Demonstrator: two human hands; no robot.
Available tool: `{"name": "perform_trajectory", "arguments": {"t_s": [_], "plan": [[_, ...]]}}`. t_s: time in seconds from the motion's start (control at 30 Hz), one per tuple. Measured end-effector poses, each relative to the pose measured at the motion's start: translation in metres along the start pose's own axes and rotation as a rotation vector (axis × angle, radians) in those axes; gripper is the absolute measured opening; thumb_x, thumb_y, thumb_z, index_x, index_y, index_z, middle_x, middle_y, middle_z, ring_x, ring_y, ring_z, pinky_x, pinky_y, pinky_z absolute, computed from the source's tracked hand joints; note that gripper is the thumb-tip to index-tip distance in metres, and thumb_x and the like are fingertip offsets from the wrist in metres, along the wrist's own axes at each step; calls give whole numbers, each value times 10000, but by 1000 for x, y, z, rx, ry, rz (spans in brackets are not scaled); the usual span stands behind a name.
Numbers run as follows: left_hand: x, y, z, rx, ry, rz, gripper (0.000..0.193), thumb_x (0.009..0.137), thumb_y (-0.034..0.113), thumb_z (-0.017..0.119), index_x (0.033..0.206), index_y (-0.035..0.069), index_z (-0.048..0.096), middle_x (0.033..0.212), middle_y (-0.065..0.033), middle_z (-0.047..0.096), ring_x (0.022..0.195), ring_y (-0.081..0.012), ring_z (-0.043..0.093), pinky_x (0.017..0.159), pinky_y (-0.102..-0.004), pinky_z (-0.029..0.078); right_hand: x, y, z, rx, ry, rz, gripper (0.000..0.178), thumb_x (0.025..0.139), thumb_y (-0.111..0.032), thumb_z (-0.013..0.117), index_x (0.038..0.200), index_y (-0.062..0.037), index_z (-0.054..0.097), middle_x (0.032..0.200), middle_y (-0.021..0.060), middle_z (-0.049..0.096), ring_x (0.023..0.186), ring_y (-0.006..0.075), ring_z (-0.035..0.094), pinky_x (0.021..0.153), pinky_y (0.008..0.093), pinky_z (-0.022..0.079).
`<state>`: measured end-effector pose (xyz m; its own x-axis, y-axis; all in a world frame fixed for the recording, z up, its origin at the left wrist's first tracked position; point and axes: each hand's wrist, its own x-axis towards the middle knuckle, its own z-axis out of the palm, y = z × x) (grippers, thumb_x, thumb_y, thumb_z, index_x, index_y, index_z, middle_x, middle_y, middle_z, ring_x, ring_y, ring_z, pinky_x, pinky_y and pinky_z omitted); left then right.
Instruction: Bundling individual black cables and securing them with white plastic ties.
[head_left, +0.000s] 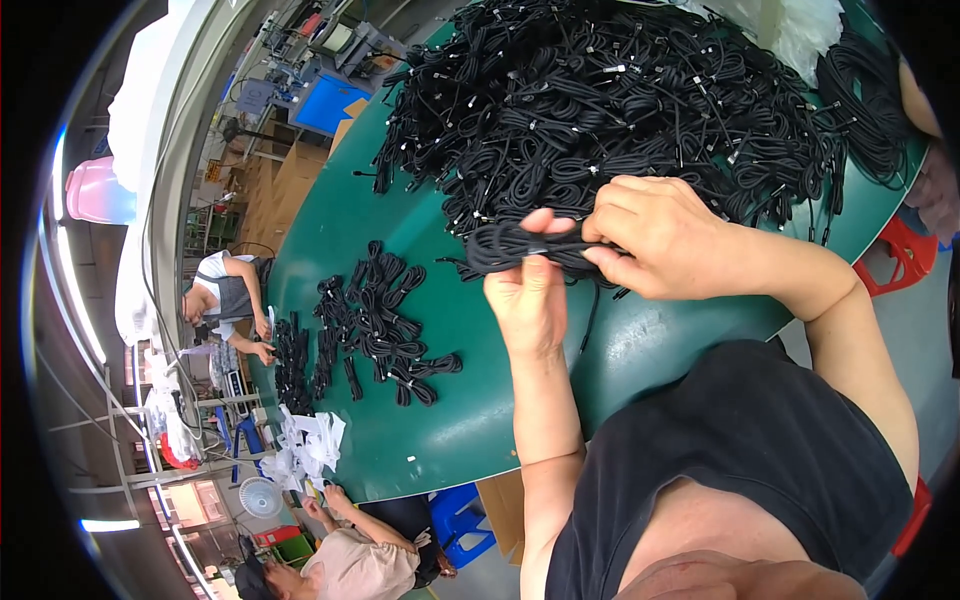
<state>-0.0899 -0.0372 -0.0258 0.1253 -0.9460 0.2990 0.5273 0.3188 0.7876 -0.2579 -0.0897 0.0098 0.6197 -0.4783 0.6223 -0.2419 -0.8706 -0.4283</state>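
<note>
A coiled black cable (497, 250) is held between my two hands above the near side of the green table. My left hand (530, 300) grips the coil from below, thumb and fingers closed around its middle. At the coil's right end, the fingers of my right hand (660, 238) pinch the cable. A loose length of cable dangles below the coil. Just beyond my hands lies a large heap of black cables (560, 130), many with light metal plugs showing.
Bundled black cables (375, 325) lie to the left on the green table (450, 420), near white plastic bags (305, 445). Two co-workers (225, 290) are at the table's left side. Red stools (895, 260) and a blue stool (460, 525) stand by its edge.
</note>
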Motion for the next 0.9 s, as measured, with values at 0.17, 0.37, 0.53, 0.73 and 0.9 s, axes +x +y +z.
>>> {"name": "perform_trajectory", "arguments": {"t_s": [0.17, 0.37, 0.53, 0.73, 0.9], "plan": [[-5, -10, 3, 44, -72, -31, 348, 855, 153, 596, 1142, -28, 515, 1079, -121, 579, 989, -192, 551, 891, -331, 422, -1, 2, 7, 80, 0, -4, 131, 743, -125, 625, 767, -13, 563, 727, 90, 533, 696, 264, 551, 564, 370, 456], [-1, 1, 4, -12, -14, -14, 419, 853, 179, 595, 1183, -52, 479, 1124, -154, 544, 996, -207, 539, 924, -351, 416, 2, 8, -4, 206, 160, 73, 294, 786, -254, 643, 945, -13, 586, 884, 110, 566, 811, 267, 564, 701, 355, 468], [0, -1, -1, -101, -9, -7, 404, 832, 101, 615, 1189, -28, 479, 1131, -135, 536, 957, -201, 569, 855, -316, 469, -7, 12, 3, 782, -38, 479, 425, 854, -292, 599, 1120, 30, 524, 950, 170, 584, 747, 196, 613, 646, 298, 490], [1, -7, -5, 166, 57, 70, 406, 829, 103, 615, 1188, -18, 468, 1033, -150, 564, 828, -189, 569, 719, -293, 476, -15, 18, 16, 376, 51, 145, 380, 757, -84, 670, 1095, 22, 533, 832, 119, 572, 647, 189, 596, 556, 279, 482], [4, 11, -9, 200, 100, 58, 350, 887, 191, 548, 1141, -37, 473, 902, -132, 588, 595, -116, 529, 423, -205, 432, -17, 20, 10, 343, 84, 191, 323, 769, -69, 652, 1073, -12, 558, 803, 99, 559, 568, 147, 534, 512, 260, 441]]}}
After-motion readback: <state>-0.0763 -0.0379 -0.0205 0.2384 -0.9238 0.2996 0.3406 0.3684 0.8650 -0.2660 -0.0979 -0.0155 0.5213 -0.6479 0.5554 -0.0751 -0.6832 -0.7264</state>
